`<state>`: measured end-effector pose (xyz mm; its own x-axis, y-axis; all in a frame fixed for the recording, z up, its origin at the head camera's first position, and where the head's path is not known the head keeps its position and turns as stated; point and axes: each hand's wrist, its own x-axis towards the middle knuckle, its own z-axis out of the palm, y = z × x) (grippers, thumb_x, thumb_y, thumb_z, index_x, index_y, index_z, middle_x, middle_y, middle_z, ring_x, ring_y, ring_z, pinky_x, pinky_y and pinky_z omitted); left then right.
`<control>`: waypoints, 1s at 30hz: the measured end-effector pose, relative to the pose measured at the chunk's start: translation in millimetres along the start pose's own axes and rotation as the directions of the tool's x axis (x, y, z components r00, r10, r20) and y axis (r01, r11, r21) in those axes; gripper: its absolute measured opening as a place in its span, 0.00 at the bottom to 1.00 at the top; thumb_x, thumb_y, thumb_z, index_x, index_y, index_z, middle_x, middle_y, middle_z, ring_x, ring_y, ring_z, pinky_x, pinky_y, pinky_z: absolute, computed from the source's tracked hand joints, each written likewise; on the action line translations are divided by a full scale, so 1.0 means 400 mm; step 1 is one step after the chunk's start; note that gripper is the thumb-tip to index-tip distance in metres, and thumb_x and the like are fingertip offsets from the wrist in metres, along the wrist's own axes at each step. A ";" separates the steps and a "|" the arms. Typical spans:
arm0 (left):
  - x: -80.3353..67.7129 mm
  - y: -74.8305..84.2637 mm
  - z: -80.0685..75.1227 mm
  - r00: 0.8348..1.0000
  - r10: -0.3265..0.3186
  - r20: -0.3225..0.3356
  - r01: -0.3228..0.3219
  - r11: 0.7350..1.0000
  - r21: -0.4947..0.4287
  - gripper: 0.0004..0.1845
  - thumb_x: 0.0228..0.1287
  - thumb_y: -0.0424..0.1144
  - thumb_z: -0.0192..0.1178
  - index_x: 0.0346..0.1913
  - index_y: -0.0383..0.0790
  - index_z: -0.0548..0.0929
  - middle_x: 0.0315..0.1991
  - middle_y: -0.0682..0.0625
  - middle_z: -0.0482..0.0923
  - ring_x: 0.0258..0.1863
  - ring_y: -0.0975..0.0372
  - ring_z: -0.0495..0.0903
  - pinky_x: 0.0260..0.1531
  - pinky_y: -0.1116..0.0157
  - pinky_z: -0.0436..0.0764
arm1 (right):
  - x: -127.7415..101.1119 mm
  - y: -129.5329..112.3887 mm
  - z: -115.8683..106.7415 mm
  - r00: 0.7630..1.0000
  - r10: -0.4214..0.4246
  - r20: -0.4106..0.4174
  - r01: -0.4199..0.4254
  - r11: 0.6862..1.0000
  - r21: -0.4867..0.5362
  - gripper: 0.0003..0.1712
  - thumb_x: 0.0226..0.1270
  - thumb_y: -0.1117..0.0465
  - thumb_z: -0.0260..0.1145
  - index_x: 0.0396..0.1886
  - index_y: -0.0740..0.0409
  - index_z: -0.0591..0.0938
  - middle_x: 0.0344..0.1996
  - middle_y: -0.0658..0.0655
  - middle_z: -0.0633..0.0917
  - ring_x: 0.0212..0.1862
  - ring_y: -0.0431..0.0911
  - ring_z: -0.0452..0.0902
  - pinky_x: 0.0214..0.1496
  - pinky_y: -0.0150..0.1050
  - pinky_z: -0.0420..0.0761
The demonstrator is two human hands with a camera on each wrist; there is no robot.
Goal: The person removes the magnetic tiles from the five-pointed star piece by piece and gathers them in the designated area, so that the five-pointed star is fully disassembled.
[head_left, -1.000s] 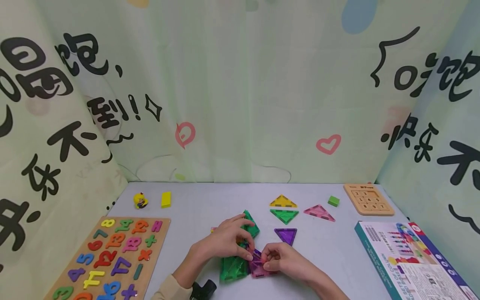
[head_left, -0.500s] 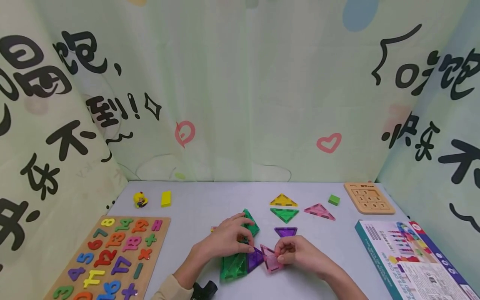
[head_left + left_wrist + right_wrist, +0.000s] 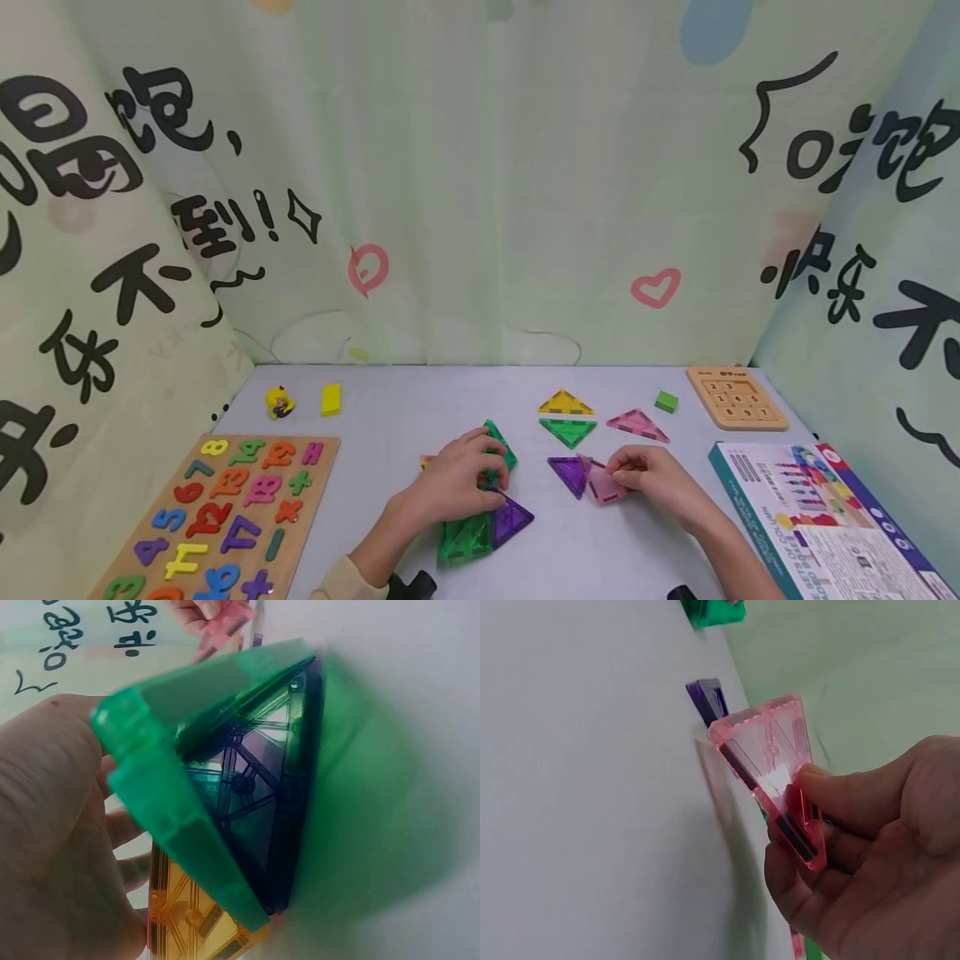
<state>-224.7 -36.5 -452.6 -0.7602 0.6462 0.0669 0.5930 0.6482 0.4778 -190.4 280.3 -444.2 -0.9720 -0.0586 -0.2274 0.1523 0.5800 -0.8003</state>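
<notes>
On the grey table: green tile cluster with purple tile attached, steadied under left hand, fingers curled over upright green tile. Right hand pinching pink triangle tile, lifted just beside loose purple triangle. Probably placing step; next calls for aligning pink edge to purple edge.

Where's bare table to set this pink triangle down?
The table is bare between the yellow block and the yellow triangle, also in front of the right hand toward the box. It is crowded around the left hand and the purple triangle.
</notes>
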 end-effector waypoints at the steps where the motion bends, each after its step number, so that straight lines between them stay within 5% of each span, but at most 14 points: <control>1: -0.001 0.000 0.000 1.000 0.004 0.002 -0.004 1.000 0.000 0.05 0.57 0.48 0.70 0.30 0.62 0.83 0.61 0.56 0.77 0.76 0.49 0.59 0.71 0.43 0.62 | 0.002 0.005 -0.007 1.000 0.010 -0.024 -0.010 1.000 -0.010 0.08 0.69 0.70 0.59 0.43 0.65 0.83 0.38 0.57 0.83 0.39 0.46 0.74 0.42 0.36 0.77; 12: -0.007 -0.006 0.001 1.000 0.024 0.003 -0.024 1.000 -0.010 0.04 0.58 0.47 0.69 0.30 0.64 0.85 0.62 0.56 0.76 0.77 0.50 0.58 0.72 0.44 0.61 | 0.041 0.043 -0.041 0.967 0.015 -0.256 -0.057 0.985 -0.160 0.12 0.72 0.67 0.57 0.47 0.69 0.81 0.40 0.63 0.81 0.42 0.50 0.72 0.38 0.36 0.73; 21: 0.000 -0.007 0.005 1.000 0.014 0.012 -0.014 1.000 -0.013 0.05 0.58 0.47 0.70 0.29 0.65 0.85 0.62 0.57 0.76 0.77 0.51 0.58 0.72 0.44 0.61 | 0.069 0.066 -0.043 0.943 -0.031 -0.330 -0.065 0.959 -0.277 0.07 0.68 0.68 0.58 0.38 0.67 0.82 0.31 0.60 0.78 0.38 0.51 0.71 0.34 0.38 0.71; 30: 0.001 -0.006 -0.001 1.000 0.015 0.020 -0.014 1.000 -0.023 0.03 0.58 0.47 0.70 0.30 0.62 0.87 0.62 0.56 0.76 0.77 0.50 0.58 0.72 0.44 0.60 | 0.037 0.010 0.001 0.928 -0.112 -0.356 0.003 0.956 -0.293 0.10 0.67 0.67 0.62 0.45 0.65 0.83 0.41 0.63 0.81 0.43 0.52 0.73 0.42 0.41 0.76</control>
<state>-226.3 -37.9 -453.4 -0.7461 0.6634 0.0564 0.5972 0.6294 0.4972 -204.0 281.4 -451.1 -0.9825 0.1700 0.0764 0.0902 0.7924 -0.6033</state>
